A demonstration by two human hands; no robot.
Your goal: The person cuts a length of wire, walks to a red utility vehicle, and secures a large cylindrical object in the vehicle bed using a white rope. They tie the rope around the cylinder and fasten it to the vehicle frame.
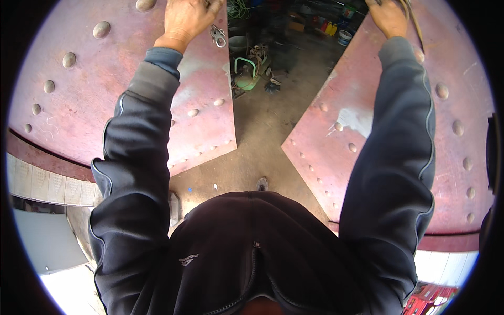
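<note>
Two reddish-pink metal door leaves with domed studs stand partly apart before me, the left leaf and the right leaf. At the top of the left leaf is my left hand, its fingers cut off by the picture's edge. Just below and right of it, a metal latch or clip hangs on the leaf. My right hand is at the inner edge of the right leaf, fingertips also cut off. Beside it a thin brown strap or cord hangs down. What either hand grips cannot be seen.
Through the gap lies a dim concrete floor. A green-framed machine, a white bucket, yellow bottles and a coiled green hose are inside. Red objects stand at lower right.
</note>
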